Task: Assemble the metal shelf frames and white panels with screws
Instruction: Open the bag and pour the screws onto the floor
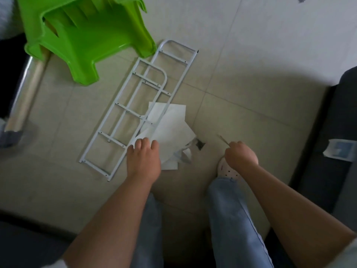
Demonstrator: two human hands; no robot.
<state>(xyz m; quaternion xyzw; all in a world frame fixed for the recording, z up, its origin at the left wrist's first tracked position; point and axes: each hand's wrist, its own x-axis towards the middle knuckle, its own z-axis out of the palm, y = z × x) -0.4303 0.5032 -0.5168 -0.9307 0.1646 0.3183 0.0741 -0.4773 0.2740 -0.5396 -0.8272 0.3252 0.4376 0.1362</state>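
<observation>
Two white-painted tubular metal shelf frames (117,104) are lying flat on the pale glossy tiled floor (251,74), overlapping one another, their thin round tubes forming ladder-like rungs with rounded corners at one end and small dark screw holes along the rails. Thin flat white sheets (172,122) with sharp straight edges are lying fanned across the near end of the frames, and a crumpled translucent wrapper (185,153) is poking out just beside them. The left grip (144,161) is lying wide, its fingers spread and relaxed, the tips resting on the near edge of the sheets. The right grip (240,156) is curling tightly round a slim grey metal rod (224,140), whose narrow tip is pointing away over the floor; what kind of tool it is cannot be told. A smooth bright green moulded plastic stool (87,35) is lying tipped over beyond the frames, touching their far end. A white perforated rubber shoe (226,169) is showing under the right wrist
</observation>
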